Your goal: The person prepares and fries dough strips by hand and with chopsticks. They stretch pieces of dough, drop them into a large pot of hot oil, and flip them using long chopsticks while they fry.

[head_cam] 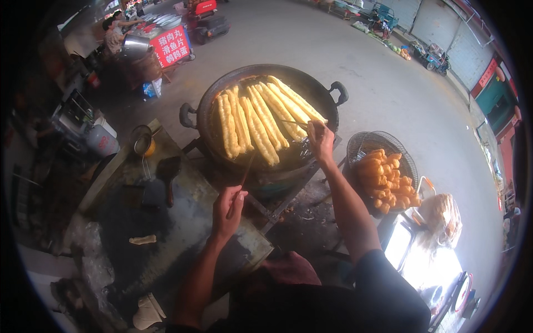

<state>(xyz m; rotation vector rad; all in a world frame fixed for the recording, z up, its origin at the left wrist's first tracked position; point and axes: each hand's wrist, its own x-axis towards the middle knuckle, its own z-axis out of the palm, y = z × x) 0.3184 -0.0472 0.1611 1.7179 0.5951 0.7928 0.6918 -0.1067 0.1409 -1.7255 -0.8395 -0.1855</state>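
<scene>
A wide wok (266,68) with two looped handles holds hot oil and several pale yellow fried dough sticks (262,120), lying side by side. My left hand (228,204) grips a thin wooden stick (245,177), whose far end reaches the wok's near rim by the dough. Over the wok's right side, my right hand (320,137) is closed around another thin stick (295,122), which extends left across the dough sticks. Whether the right hand touches the dough cannot be told.
Right of the wok, a wire basket (356,143) holds browned dough sticks (385,179). On the floured worktable (187,233) at left lie a brush (168,177), a strainer (143,143) and a small dough strip (143,239). Two people (112,35) stand behind a street stall.
</scene>
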